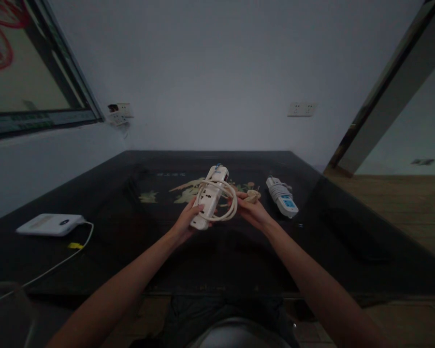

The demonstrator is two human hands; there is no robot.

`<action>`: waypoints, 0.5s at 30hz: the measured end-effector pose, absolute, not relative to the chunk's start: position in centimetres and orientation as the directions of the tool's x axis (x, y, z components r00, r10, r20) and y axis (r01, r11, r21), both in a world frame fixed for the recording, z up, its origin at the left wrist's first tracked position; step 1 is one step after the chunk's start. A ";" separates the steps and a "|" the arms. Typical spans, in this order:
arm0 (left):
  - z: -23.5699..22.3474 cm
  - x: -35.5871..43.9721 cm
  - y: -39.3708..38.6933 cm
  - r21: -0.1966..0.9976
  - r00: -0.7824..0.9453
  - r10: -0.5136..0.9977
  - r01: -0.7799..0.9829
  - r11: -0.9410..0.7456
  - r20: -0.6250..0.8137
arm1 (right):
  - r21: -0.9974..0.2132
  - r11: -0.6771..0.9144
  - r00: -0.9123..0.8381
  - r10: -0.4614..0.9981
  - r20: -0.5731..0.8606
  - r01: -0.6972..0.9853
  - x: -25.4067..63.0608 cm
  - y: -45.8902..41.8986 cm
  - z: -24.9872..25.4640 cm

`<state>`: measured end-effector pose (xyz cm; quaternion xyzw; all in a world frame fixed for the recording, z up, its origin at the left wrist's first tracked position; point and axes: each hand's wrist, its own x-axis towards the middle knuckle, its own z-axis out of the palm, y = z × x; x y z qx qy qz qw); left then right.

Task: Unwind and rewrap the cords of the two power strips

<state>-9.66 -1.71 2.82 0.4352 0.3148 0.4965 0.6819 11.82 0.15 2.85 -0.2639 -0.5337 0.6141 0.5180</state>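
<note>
Above the middle of the dark table, my left hand (187,220) is closed around the lower end of a white power strip (210,195), which is tilted with its sockets facing up. A cream cord (233,203) loops around the strip in loose coils. My right hand (252,209) is closed on the cord's plug end, and the plug (253,195) sticks out above its fingers with the prongs pointing up. Right of that hand lies a second power strip (286,202), with blue sockets and a grey-white cord wound around it.
A white power bank (52,224) with a white cable (60,263) and a yellow tag (75,246) lies on the left of the black table (130,261). A dark flat object (355,234) lies at the right. Wall sockets (302,109) are behind the table.
</note>
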 end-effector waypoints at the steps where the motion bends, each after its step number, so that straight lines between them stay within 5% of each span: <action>1: 2.8 -9.7 -1.7 0.909 0.302 0.953 -0.399 0.119 0.007 | -0.930 0.104 -0.326 0.918 0.226 -0.352 11.9 0.2 2.9; 15: 2.6 -10.5 -0.8 0.975 0.303 0.952 -0.219 0.018 0.050 | -0.922 0.080 -0.376 0.897 0.232 -0.379 11.5 -0.2 3.2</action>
